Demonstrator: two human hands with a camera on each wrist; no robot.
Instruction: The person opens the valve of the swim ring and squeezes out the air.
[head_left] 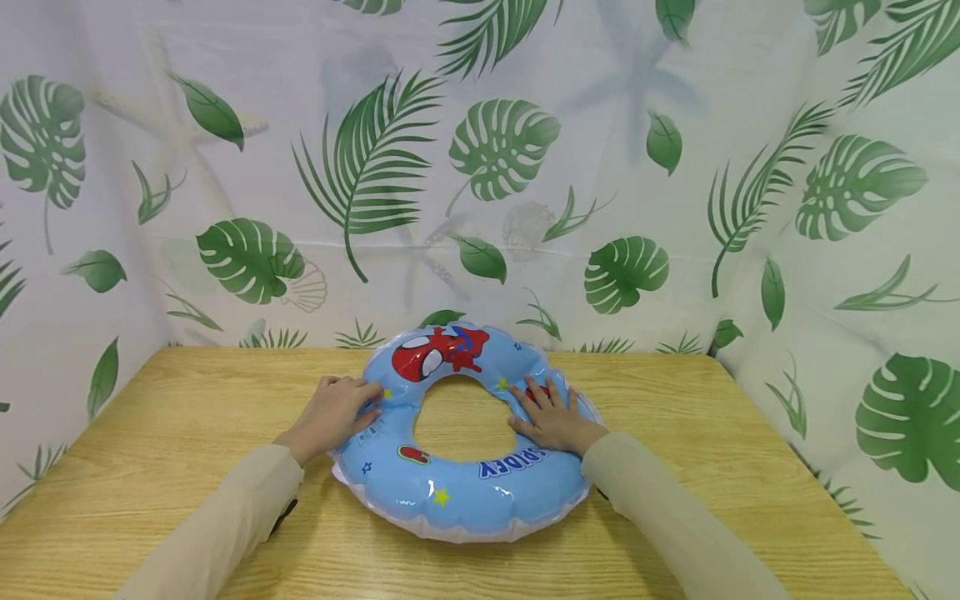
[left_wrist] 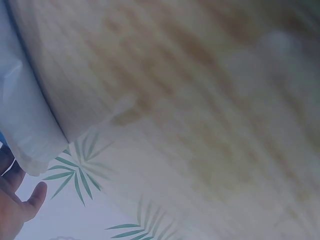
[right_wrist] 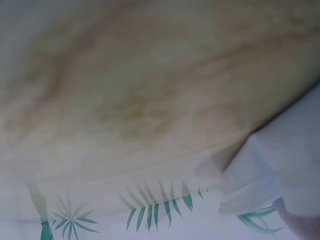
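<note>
A light-blue inflatable swim ring lies on the table, printed with a red cartoon figure, yellow stars and "SPIDEY" lettering. Its surface is creased under both hands. On its left side rests my left hand, fingers bent over the top. The left wrist view catches part of that hand at the ring's pale edge, one digit standing apart. My right hand presses on the ring's right side with fingers spread. Only a blurred bit of it shows in the right wrist view, beside the pale ring edge.
The wood-grain table extends on both sides of the ring. A white cloth with green leaf prints hangs behind and along both sides of the table. Beige sleeves cover both forearms.
</note>
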